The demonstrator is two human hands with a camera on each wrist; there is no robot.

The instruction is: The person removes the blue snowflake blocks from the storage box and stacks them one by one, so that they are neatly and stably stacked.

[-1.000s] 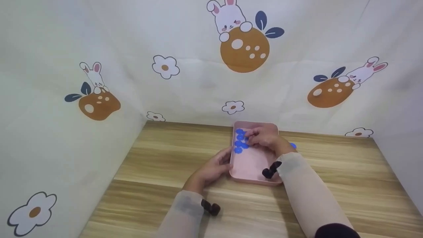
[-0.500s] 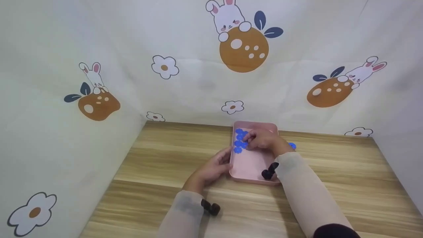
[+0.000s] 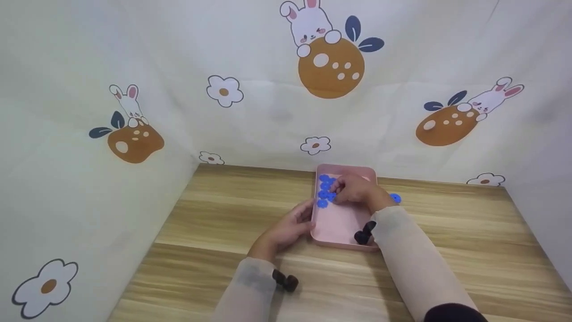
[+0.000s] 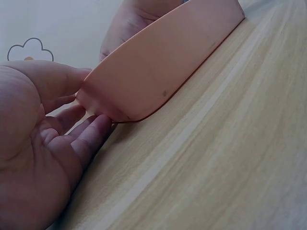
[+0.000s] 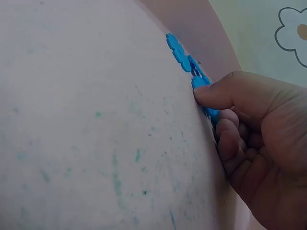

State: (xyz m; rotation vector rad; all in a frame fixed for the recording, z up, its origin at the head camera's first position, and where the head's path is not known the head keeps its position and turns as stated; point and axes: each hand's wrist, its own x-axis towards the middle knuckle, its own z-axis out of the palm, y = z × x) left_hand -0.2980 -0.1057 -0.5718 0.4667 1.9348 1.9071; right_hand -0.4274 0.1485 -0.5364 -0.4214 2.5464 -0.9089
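Note:
A pink tray (image 3: 342,223) sits on the wooden tabletop near the back wall. Several flat blue flower-shaped discs (image 3: 322,195) lie in a cluster along its left side. Over that cluster my right hand (image 3: 355,190) reaches into the tray. In the right wrist view its thumb and curled fingers pinch a blue flower-shaped disc (image 5: 200,85) low at the tray wall, and another disc (image 5: 178,51) lies beyond it. My left hand (image 3: 288,229) is at the tray's left side. The left wrist view has its fingertips (image 4: 102,123) touching the tray's outer wall (image 4: 158,67).
One more blue disc (image 3: 395,197) lies on the tabletop (image 3: 214,214) right of the tray, partly behind the right wrist. A cloth wall (image 3: 263,120) printed with rabbits and flowers stands behind the table. Black wrist devices (image 3: 286,281) hang at both cuffs.
My right hand has shifted slightly left and down over the blue discs, its fingers drawn closer together. The left hand and the tray stay where they were.

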